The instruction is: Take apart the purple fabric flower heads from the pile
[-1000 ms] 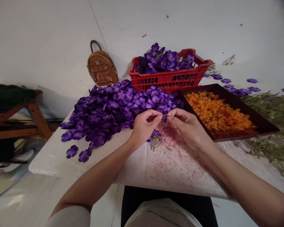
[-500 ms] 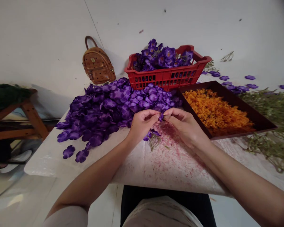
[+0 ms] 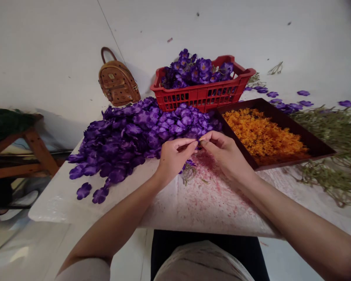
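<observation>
Over table point(image 3: 169, 212) | left hand point(image 3: 173, 157), right hand point(image 3: 226, 155) | pinching purple petal point(image 3: 198, 147), seemingly

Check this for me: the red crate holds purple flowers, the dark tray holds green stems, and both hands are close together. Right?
Not quite: in the head view, the dark tray holds orange pieces; the heap of green stems lies to its right. The rest stands: the red crate holds purple flowers, and the left hand and right hand are close together.
</observation>
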A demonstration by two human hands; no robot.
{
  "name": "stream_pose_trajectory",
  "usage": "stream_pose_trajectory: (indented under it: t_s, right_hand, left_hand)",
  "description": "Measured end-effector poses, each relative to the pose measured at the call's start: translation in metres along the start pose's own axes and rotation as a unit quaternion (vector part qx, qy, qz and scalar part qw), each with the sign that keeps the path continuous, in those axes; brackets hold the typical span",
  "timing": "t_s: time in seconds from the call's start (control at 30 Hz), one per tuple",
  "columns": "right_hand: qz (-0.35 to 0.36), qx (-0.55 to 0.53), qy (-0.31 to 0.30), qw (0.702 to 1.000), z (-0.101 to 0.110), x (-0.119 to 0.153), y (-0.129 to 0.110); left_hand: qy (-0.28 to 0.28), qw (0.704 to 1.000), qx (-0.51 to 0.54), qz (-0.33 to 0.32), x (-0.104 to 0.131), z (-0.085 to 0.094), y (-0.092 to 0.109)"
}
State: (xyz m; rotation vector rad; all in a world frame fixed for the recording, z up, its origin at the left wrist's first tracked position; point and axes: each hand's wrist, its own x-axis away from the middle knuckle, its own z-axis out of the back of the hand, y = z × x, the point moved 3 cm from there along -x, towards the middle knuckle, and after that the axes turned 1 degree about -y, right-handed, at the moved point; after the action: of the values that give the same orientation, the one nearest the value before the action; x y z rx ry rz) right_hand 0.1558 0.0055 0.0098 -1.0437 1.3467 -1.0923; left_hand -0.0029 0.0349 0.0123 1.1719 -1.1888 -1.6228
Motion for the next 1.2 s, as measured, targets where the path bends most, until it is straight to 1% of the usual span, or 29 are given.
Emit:
stream_pose_trajectory:
  t_s: [0.07,0.17,0.23,0.33,0.4,0.5,0.6,0.67,0.77,0.9,0.97,1.07,1.13,1.2]
  right_hand:
    - [0.000,0.005,0.001,1.000,0.000,0.000,-0.002]
    - [0.019,0.026,0.000,0.999,0.000,0.000,-0.004]
    - [0.030,0.059,-0.004,0.998,0.000,-0.001,-0.005]
    - [0.047,0.116,-0.014,0.992,-0.002,0.000,-0.006]
    - [0.082,0.161,-0.016,0.983,-0.004,0.002,-0.009]
    - [0.143,0.234,-0.012,0.962,-0.006,0.004,-0.013]
    - [0.170,0.289,-0.002,0.942,-0.007,0.006,-0.012]
    - [0.174,0.308,0.004,0.935,-0.008,0.006,-0.010]
    - [0.176,0.314,0.003,0.933,-0.007,0.006,-0.006]
    - [0.185,0.319,-0.019,0.930,-0.007,0.005,-0.003]
    - [0.187,0.326,-0.023,0.926,-0.007,0.004,-0.003]
    - [0.175,0.319,-0.004,0.931,-0.005,0.005,-0.006]
    - [0.162,0.305,0.017,0.938,-0.001,0.006,-0.008]
    - [0.144,0.313,0.028,0.938,0.005,0.004,-0.005]
  left_hand:
    - [-0.001,1.000,0.010,0.013,-0.001,0.001,-0.001]
    - [-0.003,0.997,0.044,0.057,-0.004,0.002,-0.007]
    - [-0.002,0.994,0.068,0.080,-0.006,0.003,-0.010]
    - [-0.003,0.992,0.089,0.093,-0.006,0.004,-0.011]
    - [-0.004,0.991,0.090,0.095,-0.007,0.003,-0.011]
    - [-0.001,0.992,0.081,0.094,-0.007,0.002,-0.011]
    - [0.004,0.994,0.065,0.087,-0.007,0.002,-0.012]
    - [0.003,0.994,0.061,0.087,-0.008,0.003,-0.013]
    - [-0.004,0.992,0.066,0.104,-0.008,0.004,-0.013]
    - [-0.009,0.992,0.043,0.121,-0.008,0.006,-0.012]
    - [-0.010,0.994,0.021,0.111,-0.008,0.007,-0.011]
    - [-0.003,0.997,-0.013,0.079,-0.010,0.009,-0.010]
    - [0.015,0.997,-0.029,0.064,-0.012,0.013,-0.010]
    - [0.035,0.997,-0.028,0.061,-0.015,0.018,-0.011]
